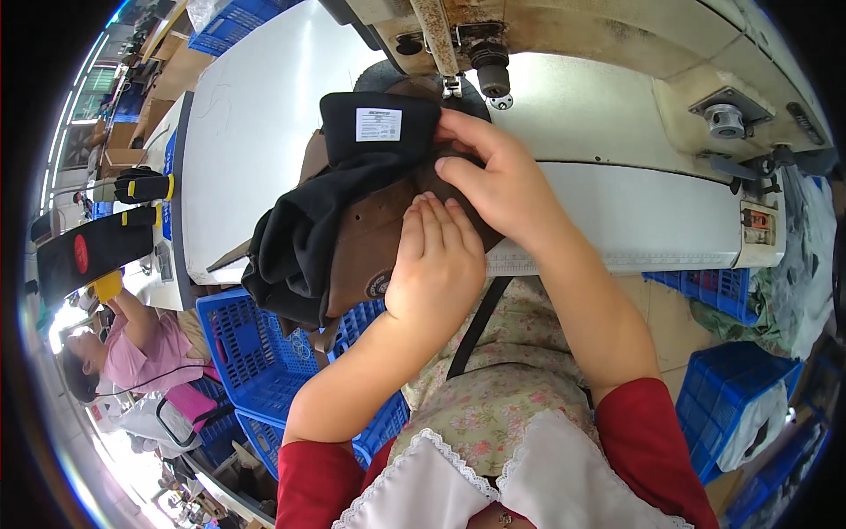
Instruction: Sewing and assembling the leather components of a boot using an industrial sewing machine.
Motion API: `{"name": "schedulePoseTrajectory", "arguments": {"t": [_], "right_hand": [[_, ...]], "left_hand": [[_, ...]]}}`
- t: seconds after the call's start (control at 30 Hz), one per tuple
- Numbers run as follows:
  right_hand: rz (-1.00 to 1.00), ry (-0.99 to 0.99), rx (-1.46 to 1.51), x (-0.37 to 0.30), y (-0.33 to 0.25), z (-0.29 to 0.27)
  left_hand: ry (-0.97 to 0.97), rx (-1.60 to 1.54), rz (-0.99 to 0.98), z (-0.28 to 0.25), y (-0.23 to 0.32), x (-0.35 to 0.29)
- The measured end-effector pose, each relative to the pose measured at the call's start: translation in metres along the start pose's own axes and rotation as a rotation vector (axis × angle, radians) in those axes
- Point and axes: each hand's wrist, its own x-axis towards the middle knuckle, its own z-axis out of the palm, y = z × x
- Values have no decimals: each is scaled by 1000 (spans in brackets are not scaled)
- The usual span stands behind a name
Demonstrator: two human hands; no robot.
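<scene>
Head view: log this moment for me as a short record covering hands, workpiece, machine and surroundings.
Left hand: left hand flat on the brown fabric, fingers together
Right hand: right hand with thumb on the brown fabric, fingertips by the black flap; grip unclear
Workpiece: brown fabric with bunched black cloth on its left; white label on the flap
Machine: sewing machine above; presser foot beyond the right hand
Surface: white table
Left: blue basket; person in pink
Right: blue crate
</scene>
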Motion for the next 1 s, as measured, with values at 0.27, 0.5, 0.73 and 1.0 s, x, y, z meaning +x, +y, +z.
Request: {"name": "schedulePoseTrajectory", "arguments": {"t": [0.27,0.5,0.73,1.0], "right_hand": [[-344,63,-395,-11,9,1],[-351,-2,-698,-17,7,5],[-318,47,-889,-18,16,-2],[-383,7,-911,-7,26,-6]], "left_hand": [[-24,-23,17,-2,-1,-3],[3,-92,40,-1,-2,-4],[-58,-6,31,-9,-5,-2],[-90,-4,28,-7,-11,7]]}}
